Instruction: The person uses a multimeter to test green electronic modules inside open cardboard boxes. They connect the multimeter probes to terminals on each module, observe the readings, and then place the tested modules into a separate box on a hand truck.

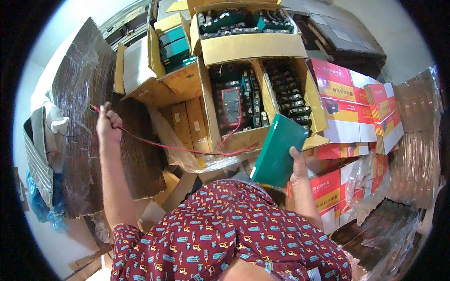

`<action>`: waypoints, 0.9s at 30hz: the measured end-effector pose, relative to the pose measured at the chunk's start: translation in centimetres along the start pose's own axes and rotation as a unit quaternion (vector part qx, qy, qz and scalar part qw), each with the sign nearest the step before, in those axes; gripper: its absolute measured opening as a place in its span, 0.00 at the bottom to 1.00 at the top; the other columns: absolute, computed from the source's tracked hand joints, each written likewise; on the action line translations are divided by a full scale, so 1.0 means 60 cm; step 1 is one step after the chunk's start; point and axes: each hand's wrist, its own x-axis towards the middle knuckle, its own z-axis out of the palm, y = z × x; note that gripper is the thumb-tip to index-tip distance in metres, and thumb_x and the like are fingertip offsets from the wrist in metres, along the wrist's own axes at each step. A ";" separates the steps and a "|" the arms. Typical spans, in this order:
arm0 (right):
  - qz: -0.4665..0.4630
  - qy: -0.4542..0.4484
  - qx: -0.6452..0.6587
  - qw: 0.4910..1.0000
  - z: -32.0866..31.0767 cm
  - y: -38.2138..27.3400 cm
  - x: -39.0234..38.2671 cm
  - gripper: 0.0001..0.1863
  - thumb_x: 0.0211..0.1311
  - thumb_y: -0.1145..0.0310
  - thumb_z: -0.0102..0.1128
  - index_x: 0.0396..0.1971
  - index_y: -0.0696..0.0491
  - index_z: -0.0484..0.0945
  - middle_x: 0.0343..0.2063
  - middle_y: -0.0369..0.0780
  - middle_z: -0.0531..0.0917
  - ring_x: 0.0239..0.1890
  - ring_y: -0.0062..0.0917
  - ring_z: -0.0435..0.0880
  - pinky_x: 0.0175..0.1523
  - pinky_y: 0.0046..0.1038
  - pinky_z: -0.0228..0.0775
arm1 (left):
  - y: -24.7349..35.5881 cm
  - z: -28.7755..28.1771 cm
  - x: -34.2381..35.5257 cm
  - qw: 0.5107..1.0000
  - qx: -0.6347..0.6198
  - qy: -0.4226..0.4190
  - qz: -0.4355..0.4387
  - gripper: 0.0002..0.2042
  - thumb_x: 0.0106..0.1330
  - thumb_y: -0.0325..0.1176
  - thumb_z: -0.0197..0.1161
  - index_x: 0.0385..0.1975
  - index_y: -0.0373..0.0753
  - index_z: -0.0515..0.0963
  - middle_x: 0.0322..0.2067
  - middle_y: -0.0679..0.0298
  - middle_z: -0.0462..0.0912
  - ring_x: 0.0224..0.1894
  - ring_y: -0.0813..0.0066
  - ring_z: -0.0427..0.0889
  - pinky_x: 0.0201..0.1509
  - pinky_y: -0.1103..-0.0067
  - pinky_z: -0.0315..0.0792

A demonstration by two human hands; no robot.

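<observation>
My left hand [110, 124] is raised at the left, its fingers closed on the red test probes [96, 109] of a multimeter. Red and black leads [171, 147] run from it to the red-framed multimeter [231, 106], which rests on the dark cells in an open carton [236, 136]. At centre right, my right hand [298, 167] grips the edge of a flat green battery cell [279, 152], held tilted in front of the cartons. Its terminals are not visible. More dark and green cells [289, 96] stand in rows inside the cartons.
Behind is another carton [253, 49] of cells, with a smaller carton [176, 42] of green cells beside it. Red, yellow and white boxes [344, 103] are stacked at the right. A film-wrapped dark stack [84, 122] stands at the left.
</observation>
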 end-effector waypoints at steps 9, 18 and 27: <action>-0.100 0.053 -0.001 0.994 0.011 -0.009 0.005 0.35 0.56 0.64 0.79 0.63 0.55 0.73 0.55 0.40 0.82 0.55 0.34 0.82 0.63 0.41 0.76 | 0.035 0.130 -0.129 0.961 0.213 -0.177 -0.022 0.13 0.77 0.44 0.59 0.43 0.39 0.80 0.22 0.74 0.71 0.16 0.88 0.59 0.15 0.86 0.49; -0.314 0.223 -0.159 0.909 0.116 0.083 0.066 0.27 0.54 0.69 0.80 0.52 0.61 0.80 0.46 0.41 0.85 0.44 0.26 0.83 0.54 0.33 0.76 | -0.201 0.142 -0.226 0.850 0.351 -0.344 -0.190 0.10 0.74 0.38 0.63 0.40 0.37 0.83 0.24 0.73 0.77 0.21 0.89 0.67 0.23 0.86 0.58; -0.384 0.223 -0.223 0.868 0.157 0.124 0.086 0.28 0.58 0.67 0.78 0.55 0.61 0.77 0.47 0.41 0.85 0.45 0.24 0.83 0.53 0.30 0.76 | -0.283 0.161 -0.197 0.764 0.403 -0.488 -0.126 0.11 0.74 0.39 0.61 0.37 0.37 0.83 0.23 0.74 0.76 0.22 0.88 0.68 0.24 0.82 0.62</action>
